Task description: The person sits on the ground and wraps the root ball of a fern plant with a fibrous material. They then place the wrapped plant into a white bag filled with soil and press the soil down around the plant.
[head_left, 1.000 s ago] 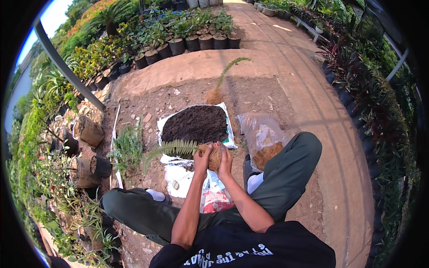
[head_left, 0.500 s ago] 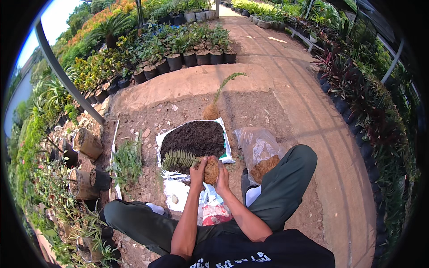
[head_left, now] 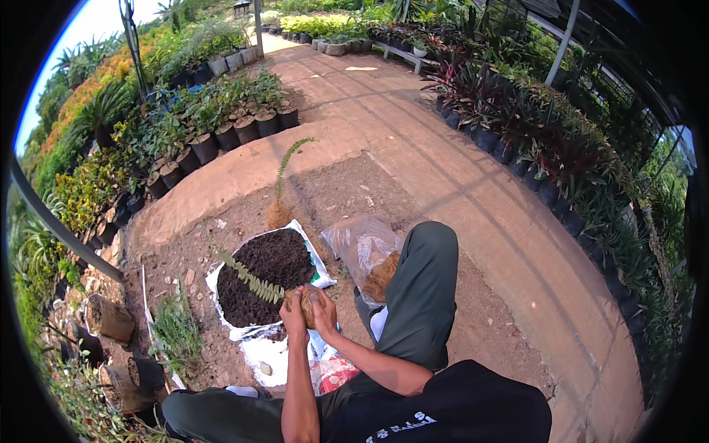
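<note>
Held between both hands is a ball of brown coir fibre (head_left: 307,301) with a green fern frond (head_left: 255,280) leaning out of it to the left. My left hand (head_left: 294,311) closes round the ball's left side, by the frond's base. My right hand (head_left: 323,313) wraps its right side, hiding part of the fibre. The frond stretches over dark soil (head_left: 266,262) heaped in an opened white sack (head_left: 213,283). Beyond the sack stands a second coir ball (head_left: 278,215) with one upright fern frond (head_left: 283,170).
A clear plastic bag (head_left: 358,240) with loose coir (head_left: 382,277) lies by my right leg. Loose green fern plants (head_left: 176,332) lie on the ground at the left. Potted plants (head_left: 203,148) line the far left; dark-leaved plants (head_left: 509,133) edge the paved path (head_left: 473,192).
The view has swung to the right, so the scene sits further left. Both hands still hold the coir ball; the frond now points up and left instead of lying level.
</note>
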`<move>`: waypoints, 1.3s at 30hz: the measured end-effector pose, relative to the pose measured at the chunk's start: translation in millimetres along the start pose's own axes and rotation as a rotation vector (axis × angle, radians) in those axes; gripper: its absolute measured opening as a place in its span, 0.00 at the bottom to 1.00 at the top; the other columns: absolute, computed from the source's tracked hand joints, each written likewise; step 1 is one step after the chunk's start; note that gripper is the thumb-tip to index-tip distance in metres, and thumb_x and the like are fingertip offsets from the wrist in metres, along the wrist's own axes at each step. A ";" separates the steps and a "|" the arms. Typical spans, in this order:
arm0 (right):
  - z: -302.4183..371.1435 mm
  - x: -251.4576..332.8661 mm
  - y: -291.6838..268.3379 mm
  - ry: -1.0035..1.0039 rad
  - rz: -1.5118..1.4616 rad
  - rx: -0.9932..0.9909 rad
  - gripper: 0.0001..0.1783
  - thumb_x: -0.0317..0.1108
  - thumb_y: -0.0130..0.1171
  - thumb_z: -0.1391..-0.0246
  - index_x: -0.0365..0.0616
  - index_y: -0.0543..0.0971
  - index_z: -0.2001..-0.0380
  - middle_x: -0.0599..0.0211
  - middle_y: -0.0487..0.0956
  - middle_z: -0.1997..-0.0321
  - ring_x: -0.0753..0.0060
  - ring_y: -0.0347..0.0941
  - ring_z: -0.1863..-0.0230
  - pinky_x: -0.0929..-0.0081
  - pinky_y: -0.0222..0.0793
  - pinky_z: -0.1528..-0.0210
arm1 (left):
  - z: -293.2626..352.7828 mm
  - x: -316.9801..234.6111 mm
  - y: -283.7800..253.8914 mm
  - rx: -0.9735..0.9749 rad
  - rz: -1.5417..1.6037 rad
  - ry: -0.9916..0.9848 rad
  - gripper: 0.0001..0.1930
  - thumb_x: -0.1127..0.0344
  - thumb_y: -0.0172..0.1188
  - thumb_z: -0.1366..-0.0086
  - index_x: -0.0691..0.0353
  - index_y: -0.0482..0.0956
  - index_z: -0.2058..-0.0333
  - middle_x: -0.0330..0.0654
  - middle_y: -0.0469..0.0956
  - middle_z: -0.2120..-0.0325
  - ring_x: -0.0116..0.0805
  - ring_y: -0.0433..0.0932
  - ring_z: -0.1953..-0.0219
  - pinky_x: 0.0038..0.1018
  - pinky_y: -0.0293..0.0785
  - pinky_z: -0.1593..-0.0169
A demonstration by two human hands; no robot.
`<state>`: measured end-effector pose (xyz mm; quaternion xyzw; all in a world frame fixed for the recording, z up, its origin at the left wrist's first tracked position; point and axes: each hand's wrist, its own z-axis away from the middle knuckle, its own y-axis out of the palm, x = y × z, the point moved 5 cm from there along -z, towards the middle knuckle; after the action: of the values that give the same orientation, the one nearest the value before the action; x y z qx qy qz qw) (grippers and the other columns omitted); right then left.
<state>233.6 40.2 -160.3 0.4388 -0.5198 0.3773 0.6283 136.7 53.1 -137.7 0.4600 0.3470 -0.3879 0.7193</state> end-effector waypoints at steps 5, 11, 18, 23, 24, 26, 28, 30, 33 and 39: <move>-3.8 -6.0 -3.9 0.167 -0.417 -0.030 0.24 0.46 0.47 0.32 0.39 0.75 0.44 0.62 0.78 0.47 0.74 0.73 0.46 0.74 0.67 0.43 | -6.4 -8.8 9.2 0.080 -0.206 0.054 0.15 0.66 0.61 0.33 0.71 0.80 0.54 0.46 0.81 0.56 0.33 0.79 0.56 0.29 0.73 0.48; -1.5 9.0 -7.2 0.268 -0.559 -0.038 0.23 0.45 0.46 0.31 0.39 0.73 0.44 0.64 0.77 0.47 0.73 0.74 0.47 0.73 0.69 0.44 | 1.0 -27.9 25.0 0.154 -0.058 0.277 0.12 0.69 0.62 0.34 0.71 0.80 0.55 0.45 0.82 0.58 0.33 0.80 0.58 0.28 0.73 0.49; -4.1 25.3 -15.1 0.140 -0.570 -0.013 0.24 0.46 0.47 0.31 0.40 0.73 0.43 0.64 0.76 0.44 0.72 0.72 0.44 0.72 0.66 0.40 | -2.6 -17.5 30.2 0.176 -0.034 0.220 0.15 0.61 0.57 0.30 0.71 0.81 0.58 0.43 0.82 0.63 0.28 0.79 0.63 0.26 0.75 0.57; -1.1 18.1 -24.1 0.150 -0.603 0.037 0.26 0.46 0.46 0.31 0.42 0.69 0.38 0.65 0.74 0.41 0.71 0.71 0.41 0.71 0.65 0.38 | 4.8 -11.6 34.1 0.205 -0.199 0.271 0.18 0.60 0.54 0.29 0.72 0.82 0.59 0.43 0.82 0.65 0.30 0.78 0.65 0.27 0.73 0.57; -1.4 19.0 -26.1 0.154 -0.607 0.038 0.27 0.47 0.47 0.31 0.42 0.68 0.37 0.65 0.74 0.40 0.71 0.71 0.41 0.71 0.64 0.37 | 5.5 -11.0 35.4 0.199 -0.273 0.311 0.17 0.60 0.54 0.29 0.72 0.82 0.59 0.43 0.82 0.66 0.30 0.77 0.65 0.28 0.73 0.57; -0.4 19.5 -24.3 0.165 -0.618 0.060 0.28 0.49 0.47 0.32 0.43 0.67 0.36 0.66 0.74 0.39 0.71 0.70 0.40 0.71 0.64 0.37 | 6.1 -8.0 31.3 0.159 -0.250 0.303 0.17 0.61 0.54 0.29 0.73 0.82 0.60 0.44 0.81 0.67 0.31 0.76 0.66 0.29 0.72 0.58; -1.8 19.8 -21.4 0.164 -0.628 0.098 0.30 0.50 0.47 0.32 0.44 0.66 0.35 0.66 0.73 0.38 0.71 0.69 0.40 0.71 0.64 0.37 | 4.0 -9.9 29.4 0.122 -0.233 0.301 0.17 0.60 0.54 0.29 0.73 0.82 0.61 0.44 0.81 0.68 0.31 0.76 0.66 0.29 0.73 0.58; -4.8 23.9 -22.2 0.073 -0.550 0.135 0.32 0.53 0.47 0.32 0.46 0.65 0.33 0.67 0.71 0.37 0.72 0.68 0.39 0.70 0.63 0.35 | 8.8 -15.7 31.0 0.122 -0.186 0.339 0.17 0.60 0.54 0.30 0.73 0.81 0.62 0.45 0.81 0.68 0.31 0.76 0.68 0.30 0.73 0.60; -6.3 28.1 -22.2 0.076 -0.488 0.162 0.32 0.55 0.47 0.32 0.49 0.65 0.33 0.69 0.71 0.36 0.74 0.68 0.38 0.71 0.62 0.35 | 20.4 -27.9 32.8 0.095 -0.244 0.487 0.15 0.63 0.55 0.31 0.72 0.81 0.63 0.44 0.81 0.69 0.29 0.76 0.68 0.30 0.73 0.60; -5.6 26.1 -9.7 0.373 -0.670 0.354 0.33 0.57 0.48 0.34 0.54 0.64 0.32 0.72 0.71 0.35 0.73 0.70 0.39 0.69 0.64 0.35 | 14.3 -33.5 15.9 0.187 -0.296 0.432 0.13 0.66 0.57 0.34 0.72 0.81 0.59 0.42 0.81 0.66 0.29 0.78 0.64 0.28 0.73 0.56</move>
<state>249.0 42.8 -136.6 0.6090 -0.1531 0.3085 0.7145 137.4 52.2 -98.0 0.5409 0.5186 -0.4117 0.5186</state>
